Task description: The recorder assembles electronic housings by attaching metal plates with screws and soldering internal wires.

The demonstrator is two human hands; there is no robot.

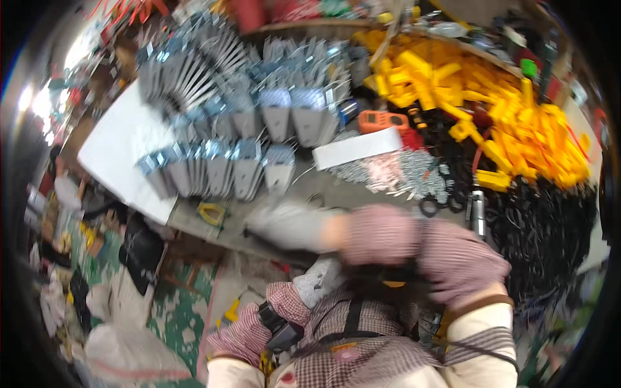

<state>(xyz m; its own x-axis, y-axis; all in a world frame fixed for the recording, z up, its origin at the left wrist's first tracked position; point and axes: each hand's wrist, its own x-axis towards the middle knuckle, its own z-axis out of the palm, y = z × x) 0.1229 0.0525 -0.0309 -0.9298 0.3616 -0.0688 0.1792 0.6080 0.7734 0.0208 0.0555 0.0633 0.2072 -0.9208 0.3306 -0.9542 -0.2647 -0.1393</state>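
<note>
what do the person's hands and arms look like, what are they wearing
The left hand and right hand wear grey gloves, the left one dark-marked, the right one blurred. Reddish, finely patterned oversleeves cover part of the cream sleeves. The left forearm has a black boxy device on it; the right arm has a brown band.

A: so what's the pose?
B: right forearm [383, 234] crosses in front, elbow [488, 268] bent, bare wrist [334, 233] showing. gray-gloved right hand [288, 226] is pure blur, can't read its grip
A: left?
B: forearm's angled up and inward, gray-gloved left hand [317, 282] near the torso [362, 320], grip unclear too
</note>
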